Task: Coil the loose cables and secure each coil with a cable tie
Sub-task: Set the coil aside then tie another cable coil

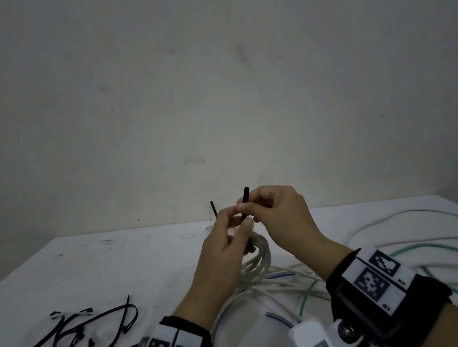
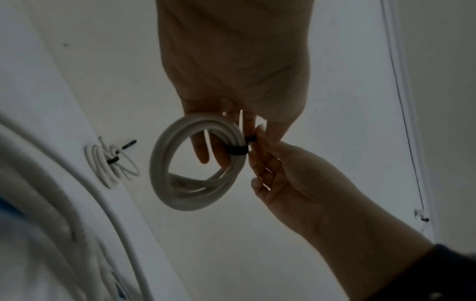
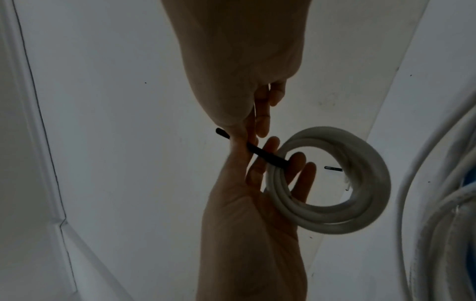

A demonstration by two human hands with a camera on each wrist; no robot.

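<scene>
A small coil of white cable (image 1: 262,259) hangs above the table between my hands. My left hand (image 1: 224,249) holds it, with several fingers (image 3: 296,165) through the loop. A black cable tie (image 2: 235,151) is wrapped round the strands, and its tail (image 1: 246,199) sticks up. My right hand (image 1: 276,210) pinches that tail (image 3: 257,151) between thumb and fingers just beside the coil (image 3: 332,215). A second white coil (image 2: 103,165), bound with a black tie, lies on the table behind.
Several spare black cable ties (image 1: 92,332) lie at the front left of the white table (image 1: 105,269). Loose white cables (image 1: 394,221), a green one (image 1: 307,297) and a blue one (image 1: 278,318) sprawl over the right side. A bare wall stands behind.
</scene>
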